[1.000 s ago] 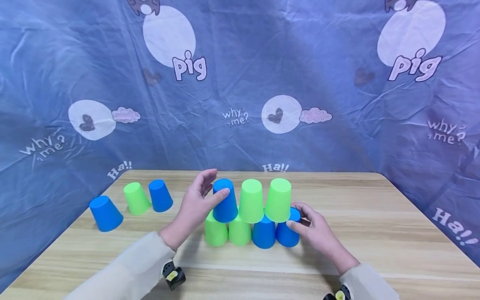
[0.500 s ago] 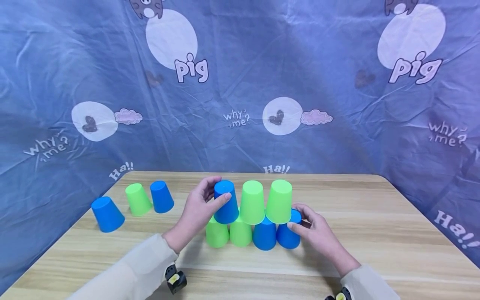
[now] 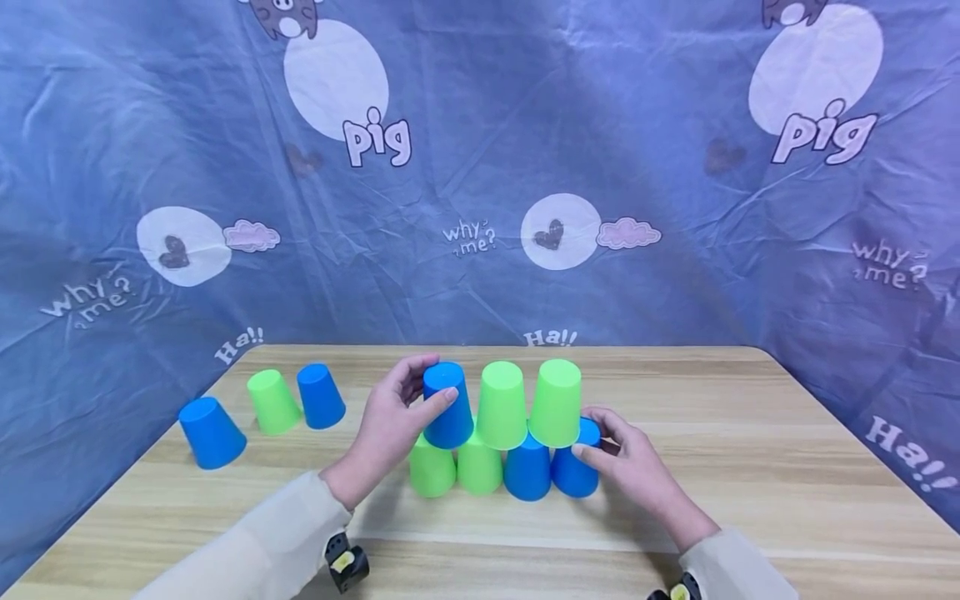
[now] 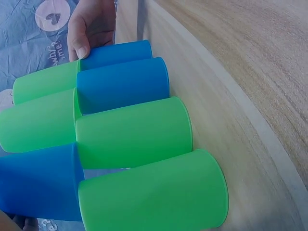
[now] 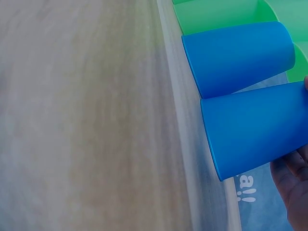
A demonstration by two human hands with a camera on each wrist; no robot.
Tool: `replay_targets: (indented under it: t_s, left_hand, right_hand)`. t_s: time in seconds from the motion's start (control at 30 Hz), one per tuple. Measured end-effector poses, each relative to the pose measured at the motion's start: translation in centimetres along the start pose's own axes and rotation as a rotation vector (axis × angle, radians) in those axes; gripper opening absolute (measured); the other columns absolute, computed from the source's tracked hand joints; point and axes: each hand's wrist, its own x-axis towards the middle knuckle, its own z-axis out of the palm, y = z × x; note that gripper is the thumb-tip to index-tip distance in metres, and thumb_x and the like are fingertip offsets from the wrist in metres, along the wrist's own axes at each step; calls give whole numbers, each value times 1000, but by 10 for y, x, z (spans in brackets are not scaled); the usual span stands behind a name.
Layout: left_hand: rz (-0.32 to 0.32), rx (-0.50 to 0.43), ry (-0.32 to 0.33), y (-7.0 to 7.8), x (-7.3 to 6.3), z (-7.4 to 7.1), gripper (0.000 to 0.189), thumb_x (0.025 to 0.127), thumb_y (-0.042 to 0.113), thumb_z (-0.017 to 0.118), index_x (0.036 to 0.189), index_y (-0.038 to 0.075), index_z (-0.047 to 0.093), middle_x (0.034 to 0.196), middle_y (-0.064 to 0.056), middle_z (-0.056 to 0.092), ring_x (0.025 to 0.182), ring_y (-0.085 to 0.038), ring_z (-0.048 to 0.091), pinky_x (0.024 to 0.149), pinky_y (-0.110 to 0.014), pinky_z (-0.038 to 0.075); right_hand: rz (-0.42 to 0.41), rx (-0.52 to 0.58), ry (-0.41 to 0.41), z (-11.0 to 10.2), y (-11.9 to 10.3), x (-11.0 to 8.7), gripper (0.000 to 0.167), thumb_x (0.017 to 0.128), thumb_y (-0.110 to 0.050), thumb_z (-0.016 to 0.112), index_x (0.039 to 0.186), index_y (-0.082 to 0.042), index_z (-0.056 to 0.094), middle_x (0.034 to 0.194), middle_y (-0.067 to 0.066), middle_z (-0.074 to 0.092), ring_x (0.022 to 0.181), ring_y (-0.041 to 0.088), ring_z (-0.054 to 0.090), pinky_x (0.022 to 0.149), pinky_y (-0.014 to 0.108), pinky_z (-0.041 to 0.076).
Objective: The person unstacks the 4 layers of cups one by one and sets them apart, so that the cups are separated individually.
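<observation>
Upside-down plastic cups form two tiers in the head view. My left hand (image 3: 390, 421) holds the upper tier's left blue cup (image 3: 447, 408), thumb in front and fingers behind. Beside it in that tier are two green cups, the middle one (image 3: 502, 406) and the right one (image 3: 557, 404). Below stand two green cups, the outer one (image 3: 432, 468) at the left end, then an inner blue cup (image 3: 527, 471). At the right end, my right hand (image 3: 633, 462) grips the lower blue cup (image 5: 255, 127) between thumb and fingers; the right wrist view shows its side closely.
Left of the stack, three more upside-down cups stand apart: a near blue cup (image 3: 212, 433), a green cup (image 3: 274, 404) and a farther blue cup (image 3: 321, 397). The wooden table (image 3: 750, 450) ends at a printed blue cloth (image 3: 465, 300) behind.
The fingers of my left hand have come slightly lower and closer around the upper blue cup. My right hand stays at the lower right cup, and the stack keeps its shape.
</observation>
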Motion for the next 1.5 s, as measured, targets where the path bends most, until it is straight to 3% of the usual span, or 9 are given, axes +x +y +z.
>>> replay_targets:
  t_s: [0.43, 0.7, 0.97, 1.2, 1.3, 1.5]
  left_hand:
    - [-11, 28, 39, 7, -1, -18, 47, 82, 22, 72, 123, 11, 53, 121, -7, 59, 114, -20, 56, 104, -38, 39]
    - [-1, 59, 103, 6, -1, -35, 49, 82, 26, 71, 125, 11, 52, 123, -8, 58, 113, -20, 56, 103, -39, 40]
    - [-11, 39, 191, -1, -6, -56, 47, 85, 18, 68, 126, 6, 50, 120, -9, 58, 103, -8, 56, 90, -16, 46]
    - [-59, 124, 237, -9, -10, -75, 49, 86, 23, 66, 129, 6, 48, 121, -9, 56, 102, -5, 52, 85, -8, 42]
    - [-95, 166, 237, -12, -13, -84, 53, 87, 29, 64, 132, 7, 45, 126, -8, 53, 108, -11, 50, 91, -13, 43]
    - [-185, 246, 276, -22, -22, -108, 61, 88, 41, 60, 137, 9, 41, 134, -11, 49, 120, -23, 48, 103, -39, 40]
  right_hand:
    - [7, -1, -5, 0, -2, -1, 44, 87, -16, 63, 126, 0, 49, 117, 16, 57, 112, 32, 53, 97, 50, 43]
    - [8, 3, -9, 0, -1, 0, 45, 87, -17, 63, 127, 0, 48, 119, 16, 57, 112, 32, 53, 97, 49, 44]
    - [11, 7, -12, 0, -1, 0, 45, 87, -16, 63, 127, -1, 48, 119, 16, 56, 113, 32, 53, 98, 49, 44]
    - [15, -12, -9, -2, -3, -1, 46, 88, -18, 62, 128, -1, 48, 119, 16, 56, 113, 33, 53, 98, 49, 43]
    - [6, -16, -5, -3, -3, -1, 45, 88, -17, 63, 127, -1, 48, 118, 17, 56, 112, 32, 53, 97, 49, 44]
    - [-3, -9, -15, 0, -1, 1, 45, 87, -17, 63, 126, -1, 49, 118, 16, 57, 112, 32, 53, 97, 48, 44]
